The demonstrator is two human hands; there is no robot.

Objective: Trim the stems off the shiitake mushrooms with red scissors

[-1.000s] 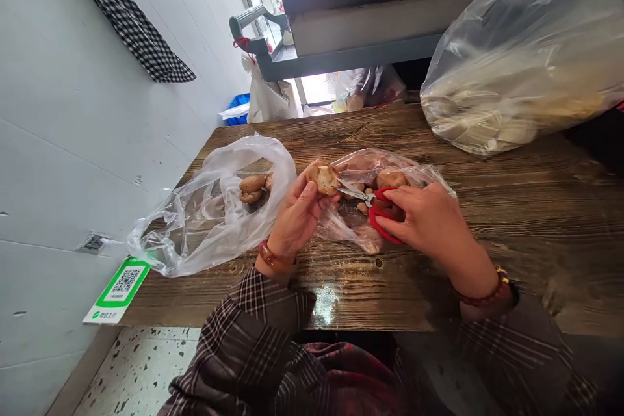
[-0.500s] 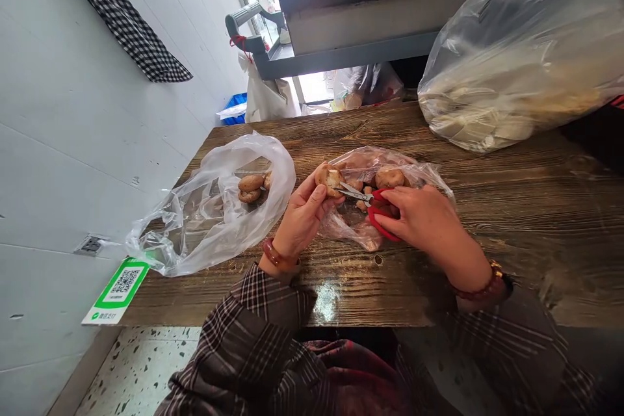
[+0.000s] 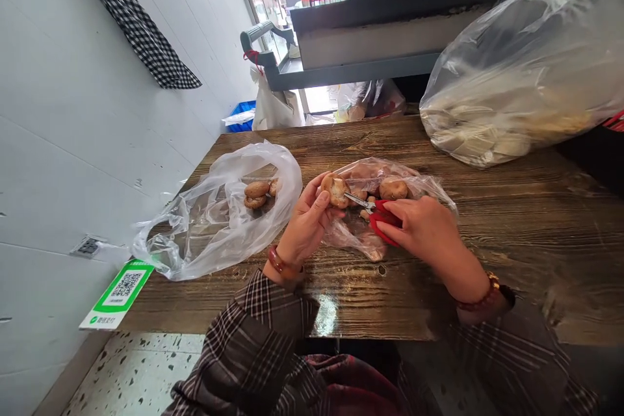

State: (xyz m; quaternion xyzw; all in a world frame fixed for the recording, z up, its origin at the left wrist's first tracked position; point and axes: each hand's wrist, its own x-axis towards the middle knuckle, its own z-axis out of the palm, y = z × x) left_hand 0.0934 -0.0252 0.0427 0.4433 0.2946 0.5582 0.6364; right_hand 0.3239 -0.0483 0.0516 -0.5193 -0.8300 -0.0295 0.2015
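Between the fingers and thumb of my left hand is a brown mushroom, its pale underside turned toward the scissors. My right hand grips the red-handled scissors, whose blades look closed with the tip against the mushroom. Beneath both hands lies an opened clear plastic bag with a larger mushroom and smaller pieces in it. To the left, a whitish plastic bag lies open around several mushrooms.
A big clear bag of pale contents stands at the back right of the wooden table. A green-and-white QR code card sits at the left front corner, beside the white wall. Behind the table is a grey metal frame.
The scissors' blades have gone from open around the mushroom's stem to closed at its edge. The whole view has shifted slightly, and the hands stay in much the same place.
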